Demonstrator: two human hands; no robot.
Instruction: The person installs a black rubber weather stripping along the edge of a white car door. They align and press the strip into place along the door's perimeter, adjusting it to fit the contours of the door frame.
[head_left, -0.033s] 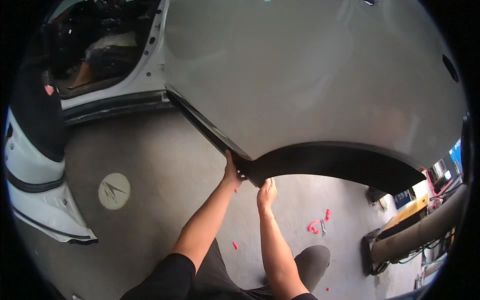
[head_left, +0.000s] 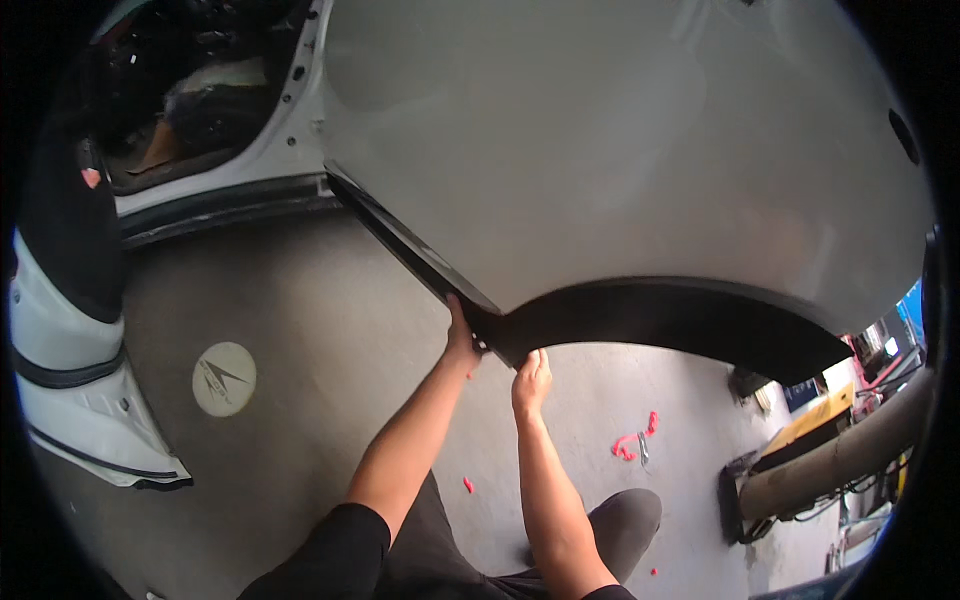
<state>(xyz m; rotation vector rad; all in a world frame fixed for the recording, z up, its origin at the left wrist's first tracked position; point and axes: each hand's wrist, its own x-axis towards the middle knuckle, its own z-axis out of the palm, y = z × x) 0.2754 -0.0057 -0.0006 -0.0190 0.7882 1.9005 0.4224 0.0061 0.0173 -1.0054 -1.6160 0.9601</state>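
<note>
Black plastic wheel arch trim (head_left: 650, 318) curves along the lower edge of a light grey car body panel (head_left: 580, 150). At its front lower corner, my left hand (head_left: 462, 338) is closed around the black edge, thumb up on the outer side and the other fingers hidden beneath. My right hand (head_left: 532, 384) pinches the trim's lower tip just to the right, its fingertips partly out of sight behind it. From the left hand a black sill strip (head_left: 400, 252) slants up to the far left along the body.
An open white car door (head_left: 75, 385) stands at the left, beside the open doorway. On the grey floor lie a round pale sticker (head_left: 224, 380), red scraps (head_left: 625, 447) and a small metal tool (head_left: 644, 450). A lift arm (head_left: 830, 465) reaches in at the right.
The view has shifted slightly, so the car and floor sit a little higher and further left. Both hands keep their hold on the trim.
</note>
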